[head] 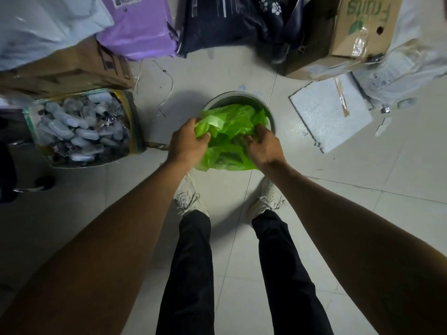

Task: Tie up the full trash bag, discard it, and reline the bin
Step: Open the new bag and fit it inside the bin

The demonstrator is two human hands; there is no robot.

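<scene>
fingers point(205, 136) of both hands grip green bag point(229, 124).

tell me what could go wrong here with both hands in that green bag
The green bag looks thin and both hands, left hand and right hand, grip crumpled plastic; a hard pull might tear it. The bin looks light and could tip. The loose wire on the floor is a possible snag.

Bare forearms — black trousers point(191, 274), pale laced sneakers point(187, 198).
</scene>
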